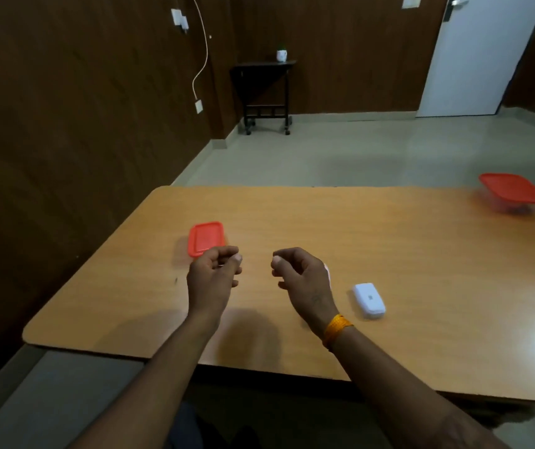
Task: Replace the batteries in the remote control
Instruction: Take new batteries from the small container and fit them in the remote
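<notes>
A white remote control (369,300) lies on the wooden table (421,254), with a small label on its upper side. My right hand (301,277) hovers just left of it with its fingers curled in and thumb and forefinger close together; nothing shows in it. A sliver of something white (327,269) peeks out behind that hand. My left hand (212,273) floats beside it with fingers curled into the palm. A pale glint shows between its fingers, too small to identify. No batteries are plainly visible.
A small box with a red lid (205,238) sits just beyond my left hand. A second red-lidded container (514,192) stands at the table's far right. The near table edge (195,358) crosses under my forearms. Beyond lie floor, a dark side table and a white door.
</notes>
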Available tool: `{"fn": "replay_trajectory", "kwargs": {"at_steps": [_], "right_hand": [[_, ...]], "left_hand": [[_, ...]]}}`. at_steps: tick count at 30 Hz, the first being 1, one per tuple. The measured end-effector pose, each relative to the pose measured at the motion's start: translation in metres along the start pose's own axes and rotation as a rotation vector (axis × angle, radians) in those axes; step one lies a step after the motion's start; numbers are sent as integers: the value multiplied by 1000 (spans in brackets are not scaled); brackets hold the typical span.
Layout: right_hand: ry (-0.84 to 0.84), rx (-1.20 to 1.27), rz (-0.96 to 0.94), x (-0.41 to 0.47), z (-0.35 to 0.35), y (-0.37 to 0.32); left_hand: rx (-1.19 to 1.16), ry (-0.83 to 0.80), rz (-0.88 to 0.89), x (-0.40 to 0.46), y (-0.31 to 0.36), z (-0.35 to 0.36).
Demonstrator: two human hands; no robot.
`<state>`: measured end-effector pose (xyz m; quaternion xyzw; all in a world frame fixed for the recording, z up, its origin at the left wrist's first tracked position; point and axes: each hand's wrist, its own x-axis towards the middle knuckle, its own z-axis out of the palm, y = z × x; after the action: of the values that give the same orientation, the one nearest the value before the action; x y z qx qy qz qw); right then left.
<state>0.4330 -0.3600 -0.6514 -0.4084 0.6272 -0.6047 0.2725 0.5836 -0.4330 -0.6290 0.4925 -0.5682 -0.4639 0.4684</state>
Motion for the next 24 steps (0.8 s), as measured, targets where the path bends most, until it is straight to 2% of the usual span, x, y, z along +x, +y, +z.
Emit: {"fn": "replay_trajectory", "kwargs": {"at_steps": [8,13,17,24], "right_hand": [[-213,-325,-109,59,74,18],[-337,-637,-237,95,106,34],[-395,-790,-335,117,121,43],[-268,-790,-512,120,124,56]], "left_hand": [[204,237,-92,65,-40,-38],[294,186,-156,90,-60,-42],[329,152,-103,96,-66,-42],[299,121,-61,95,-67,-45]]}}
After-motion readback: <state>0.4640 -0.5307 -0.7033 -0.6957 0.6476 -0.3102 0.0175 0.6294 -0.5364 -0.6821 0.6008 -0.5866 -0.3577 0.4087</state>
